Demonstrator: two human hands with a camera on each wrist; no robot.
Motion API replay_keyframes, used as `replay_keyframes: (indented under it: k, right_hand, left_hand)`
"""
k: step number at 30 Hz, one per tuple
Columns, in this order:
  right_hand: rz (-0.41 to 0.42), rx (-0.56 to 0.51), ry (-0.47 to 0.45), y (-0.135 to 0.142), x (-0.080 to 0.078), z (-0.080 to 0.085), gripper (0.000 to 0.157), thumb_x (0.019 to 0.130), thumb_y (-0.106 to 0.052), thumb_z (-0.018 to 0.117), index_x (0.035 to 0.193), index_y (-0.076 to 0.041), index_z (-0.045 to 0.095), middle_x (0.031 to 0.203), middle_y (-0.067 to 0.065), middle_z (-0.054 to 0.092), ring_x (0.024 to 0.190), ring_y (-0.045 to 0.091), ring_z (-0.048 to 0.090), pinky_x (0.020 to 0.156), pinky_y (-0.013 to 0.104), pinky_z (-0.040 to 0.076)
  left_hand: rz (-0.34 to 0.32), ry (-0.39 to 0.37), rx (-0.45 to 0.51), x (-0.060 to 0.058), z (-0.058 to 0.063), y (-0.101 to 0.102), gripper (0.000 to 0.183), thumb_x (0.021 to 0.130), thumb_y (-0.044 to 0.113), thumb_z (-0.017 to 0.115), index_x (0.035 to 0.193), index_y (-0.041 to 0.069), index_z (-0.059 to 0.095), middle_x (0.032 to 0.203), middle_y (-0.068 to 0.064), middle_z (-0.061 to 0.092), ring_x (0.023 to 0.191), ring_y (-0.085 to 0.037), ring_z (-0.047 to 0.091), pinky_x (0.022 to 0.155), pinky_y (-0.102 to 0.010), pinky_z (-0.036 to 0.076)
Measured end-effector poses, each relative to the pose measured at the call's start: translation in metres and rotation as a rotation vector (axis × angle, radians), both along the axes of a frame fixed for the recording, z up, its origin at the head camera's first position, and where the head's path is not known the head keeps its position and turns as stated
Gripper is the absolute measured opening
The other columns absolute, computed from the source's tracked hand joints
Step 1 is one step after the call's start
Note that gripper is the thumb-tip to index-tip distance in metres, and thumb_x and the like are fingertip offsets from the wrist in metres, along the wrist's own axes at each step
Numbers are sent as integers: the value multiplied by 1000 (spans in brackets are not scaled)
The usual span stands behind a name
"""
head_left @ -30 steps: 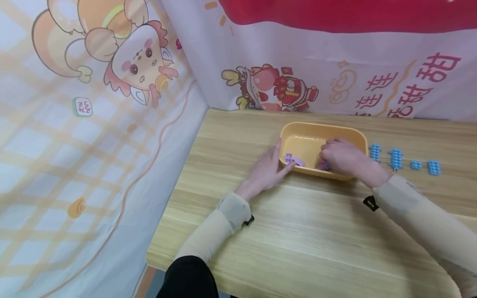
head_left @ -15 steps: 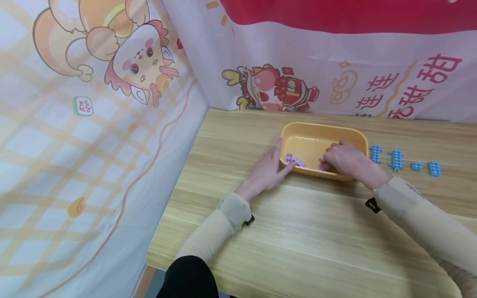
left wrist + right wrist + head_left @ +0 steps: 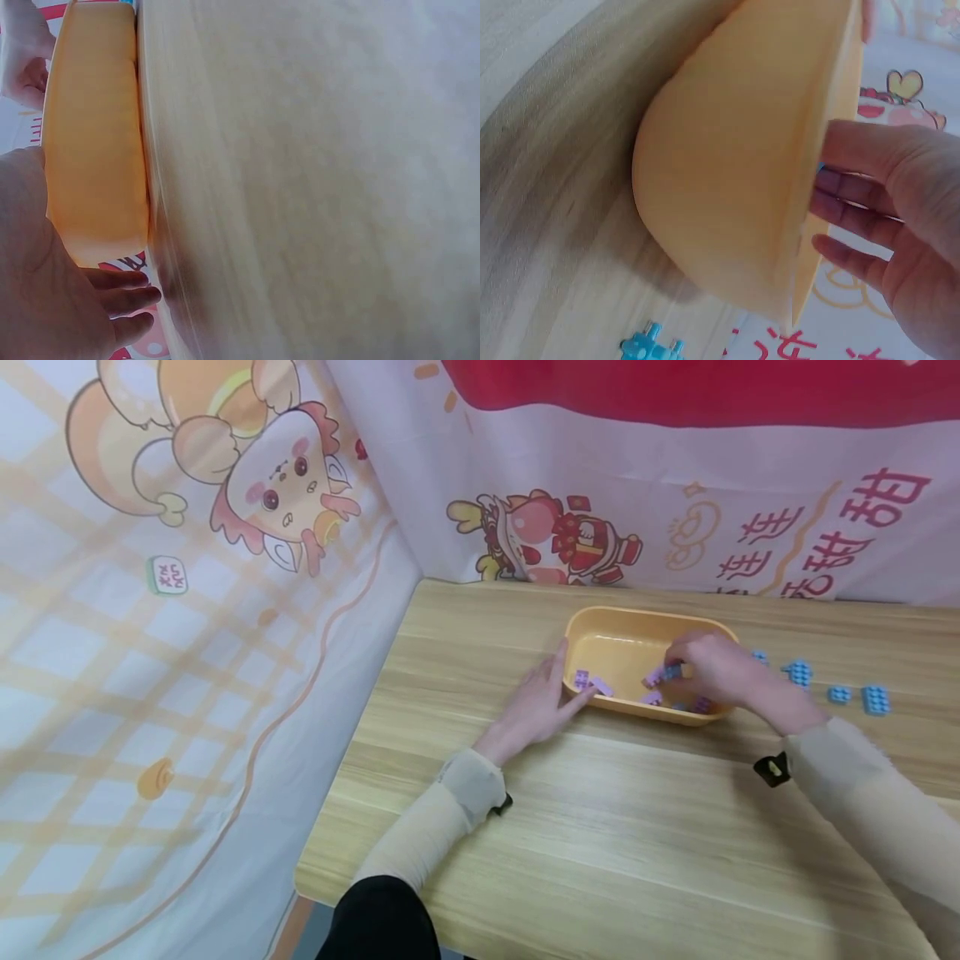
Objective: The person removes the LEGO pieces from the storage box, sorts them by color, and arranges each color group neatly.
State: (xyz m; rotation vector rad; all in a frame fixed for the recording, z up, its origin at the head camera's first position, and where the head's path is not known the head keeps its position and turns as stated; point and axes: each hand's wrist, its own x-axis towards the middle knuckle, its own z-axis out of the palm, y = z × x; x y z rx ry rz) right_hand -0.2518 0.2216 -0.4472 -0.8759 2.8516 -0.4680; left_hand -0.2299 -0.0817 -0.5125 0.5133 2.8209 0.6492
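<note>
My right hand (image 3: 720, 670) reaches into the yellow plastic basin (image 3: 613, 618) and pinches a blue building brick (image 3: 672, 672) between thumb and fingers. In the right wrist view only a sliver of that blue brick (image 3: 821, 166) shows past the rim. Purple bricks (image 3: 652, 697) lie in the basin below this hand, partly covered by it. Two more purple bricks (image 3: 601, 686) sit at the basin's left end. My left hand (image 3: 531, 702) rests against that end, thumb and fingers spread along the rim; in the left wrist view its fingers (image 3: 124, 301) extend past the basin wall.
Right of the basin, several blue brick pieces stand in a row on the wooden table (image 3: 600, 827), among them a studded piece (image 3: 875, 700) and a small one (image 3: 839, 694). A printed cloth (image 3: 675, 468) hangs behind the table, another (image 3: 225, 652) at its left.
My right hand has moved a little right and up inside the basin. A blue brick now shows in its fingers, and more purple bricks are uncovered. The left hand has stayed put.
</note>
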Motion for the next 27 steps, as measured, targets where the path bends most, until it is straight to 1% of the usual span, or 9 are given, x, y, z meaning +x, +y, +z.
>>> replay_keyframes:
  k: [7,10,15,16,18,22,23,25,27]
  right_hand:
    - [-83,-152,-73,13,4,8,21,93,-5,86,111,1,77,111,18,79,108,40,74,96,64,63]
    - [-117,-226,-73,19,6,9,22,95,-5,85,114,1,77,114,19,79,110,40,73,97,63,63]
    - [-186,-324,-18,28,12,10,20,97,-11,85,115,-5,81,113,15,81,108,37,73,91,41,61]
    - [-202,-340,-17,30,13,10,20,97,-11,85,116,-5,81,113,15,81,109,36,72,91,40,59]
    - [-238,-377,-33,34,15,12,21,98,-12,84,118,-5,81,116,16,80,111,31,69,97,43,56]
    - [-304,-460,-87,43,17,12,25,100,-14,83,122,-3,79,123,22,77,115,4,57,108,62,49]
    - [-320,-472,-91,46,17,12,26,100,-15,83,123,-4,79,124,22,77,114,-3,53,110,60,49]
    - [-351,-485,-90,52,17,10,29,100,-19,83,125,-4,79,125,16,77,111,-14,48,109,47,51]
    - [-375,-497,-82,59,17,9,31,101,-22,83,126,-5,79,121,0,78,110,-18,48,105,29,48]
  left_hand:
    - [1,-6,-6,0,1,1,103,107,80,34,177,22,-14,184,-18,22,170,-34,29,142,-48,22]
    - [4,-6,-8,0,1,1,103,107,80,35,177,21,-14,184,-18,22,170,-34,29,142,-48,22]
    - [3,5,-9,1,2,1,103,108,79,36,177,19,-12,183,-19,23,169,-36,30,142,-49,23]
    - [3,5,-8,1,2,2,103,108,79,36,177,19,-12,183,-19,24,170,-36,30,142,-49,22]
    - [3,3,-7,1,2,2,103,108,79,36,177,20,-12,183,-19,23,170,-36,29,142,-48,22]
    - [5,0,2,2,3,2,103,107,79,36,177,20,-12,184,-18,23,170,-35,29,142,-48,22]
    - [6,-1,3,2,3,2,103,107,79,36,177,21,-12,184,-18,23,170,-35,29,142,-48,22]
    - [7,-1,6,2,3,2,103,108,79,36,177,21,-12,184,-17,23,170,-34,29,142,-47,22]
    - [6,-3,6,2,3,2,103,108,78,37,177,21,-12,184,-17,23,170,-34,29,142,-47,22]
